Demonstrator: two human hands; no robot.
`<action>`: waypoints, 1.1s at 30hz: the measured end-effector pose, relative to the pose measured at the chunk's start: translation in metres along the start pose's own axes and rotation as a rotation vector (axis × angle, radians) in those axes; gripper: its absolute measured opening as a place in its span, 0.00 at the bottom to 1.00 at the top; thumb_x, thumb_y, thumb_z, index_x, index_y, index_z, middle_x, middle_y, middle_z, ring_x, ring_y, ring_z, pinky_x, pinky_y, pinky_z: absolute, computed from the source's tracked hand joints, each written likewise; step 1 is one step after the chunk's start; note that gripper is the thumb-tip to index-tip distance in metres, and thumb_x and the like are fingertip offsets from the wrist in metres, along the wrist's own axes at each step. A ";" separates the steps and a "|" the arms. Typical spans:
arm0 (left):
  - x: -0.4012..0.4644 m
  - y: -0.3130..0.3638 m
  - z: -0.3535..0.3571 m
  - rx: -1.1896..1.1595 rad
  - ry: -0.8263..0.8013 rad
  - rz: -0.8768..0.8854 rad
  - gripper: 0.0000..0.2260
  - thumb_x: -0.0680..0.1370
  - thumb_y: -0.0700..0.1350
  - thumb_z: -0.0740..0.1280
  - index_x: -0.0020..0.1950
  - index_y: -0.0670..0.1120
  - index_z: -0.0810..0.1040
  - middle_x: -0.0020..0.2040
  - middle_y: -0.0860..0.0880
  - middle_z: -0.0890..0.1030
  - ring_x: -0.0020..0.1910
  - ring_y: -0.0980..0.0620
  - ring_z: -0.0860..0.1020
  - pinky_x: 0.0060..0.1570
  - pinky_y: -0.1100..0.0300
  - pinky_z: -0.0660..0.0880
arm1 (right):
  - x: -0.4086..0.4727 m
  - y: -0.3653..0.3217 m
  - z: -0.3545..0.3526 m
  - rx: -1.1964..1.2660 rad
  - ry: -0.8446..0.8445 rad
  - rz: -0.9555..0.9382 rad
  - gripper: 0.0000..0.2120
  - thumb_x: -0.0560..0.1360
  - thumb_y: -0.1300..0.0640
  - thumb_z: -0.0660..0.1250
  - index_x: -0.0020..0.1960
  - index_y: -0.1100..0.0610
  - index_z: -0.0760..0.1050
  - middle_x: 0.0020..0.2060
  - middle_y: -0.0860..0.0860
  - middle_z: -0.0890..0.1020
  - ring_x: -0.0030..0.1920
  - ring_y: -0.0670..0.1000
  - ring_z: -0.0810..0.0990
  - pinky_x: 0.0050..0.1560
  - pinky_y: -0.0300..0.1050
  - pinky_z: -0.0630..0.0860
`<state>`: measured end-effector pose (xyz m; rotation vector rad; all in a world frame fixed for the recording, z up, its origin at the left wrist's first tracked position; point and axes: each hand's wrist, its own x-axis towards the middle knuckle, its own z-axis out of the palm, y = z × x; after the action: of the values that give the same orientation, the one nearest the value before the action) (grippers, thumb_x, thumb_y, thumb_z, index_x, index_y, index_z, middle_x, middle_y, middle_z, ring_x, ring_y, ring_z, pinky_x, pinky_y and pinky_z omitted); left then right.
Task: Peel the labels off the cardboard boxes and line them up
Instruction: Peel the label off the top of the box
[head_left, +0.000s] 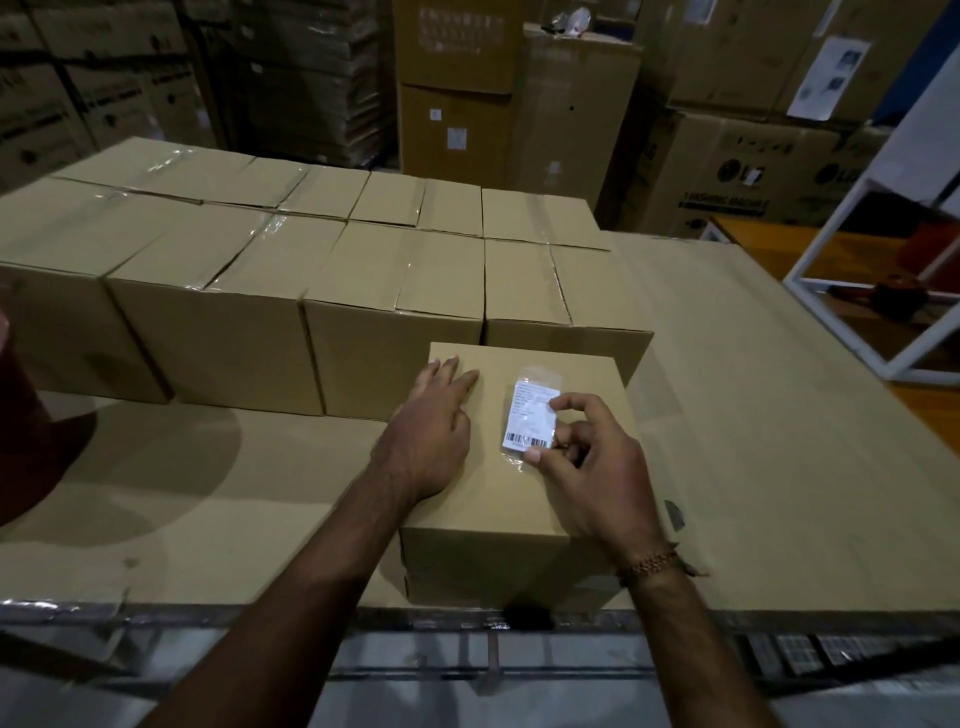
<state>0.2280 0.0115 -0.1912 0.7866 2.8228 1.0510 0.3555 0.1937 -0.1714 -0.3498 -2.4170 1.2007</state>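
A small cardboard box (493, 499) stands at the near edge of the cardboard-covered table (753, 415). On its top sits a white barcode label (527, 415) under clear tape. My left hand (434, 431) lies flat on the box top, left of the label, fingers spread. My right hand (587, 457) pinches the label's right edge and lower corner between thumb and fingers. Behind the box, several plain boxes (311, 291) stand in two rows.
Tall stacks of large cartons (519, 104) fill the background. A white metal frame (872, 291) stands at the right over an orange surface. A dark red shape (31, 431) intrudes at the left edge. A metal rail (467, 623) runs along the table's near edge.
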 end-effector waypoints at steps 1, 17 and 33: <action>0.000 0.000 0.000 0.000 -0.001 -0.002 0.25 0.86 0.45 0.56 0.84 0.55 0.61 0.86 0.55 0.54 0.84 0.54 0.48 0.79 0.38 0.61 | 0.000 0.000 0.000 0.009 -0.004 0.000 0.26 0.72 0.55 0.82 0.64 0.43 0.75 0.42 0.45 0.85 0.40 0.47 0.82 0.40 0.47 0.82; -0.003 0.003 -0.002 0.000 -0.013 -0.018 0.24 0.87 0.46 0.56 0.84 0.56 0.60 0.86 0.56 0.52 0.85 0.53 0.47 0.79 0.36 0.60 | -0.001 0.000 -0.008 0.151 -0.014 0.066 0.25 0.75 0.56 0.80 0.67 0.42 0.75 0.45 0.44 0.86 0.42 0.50 0.83 0.40 0.46 0.82; -0.017 0.008 -0.005 0.064 0.287 -0.007 0.17 0.84 0.46 0.63 0.72 0.51 0.79 0.72 0.52 0.78 0.74 0.52 0.72 0.76 0.44 0.65 | -0.005 -0.005 -0.011 0.312 -0.003 0.058 0.16 0.80 0.62 0.74 0.65 0.48 0.78 0.57 0.47 0.86 0.55 0.44 0.86 0.47 0.40 0.85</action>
<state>0.2457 0.0057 -0.1853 0.6784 3.1074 1.1632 0.3649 0.1961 -0.1630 -0.3223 -2.1873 1.5758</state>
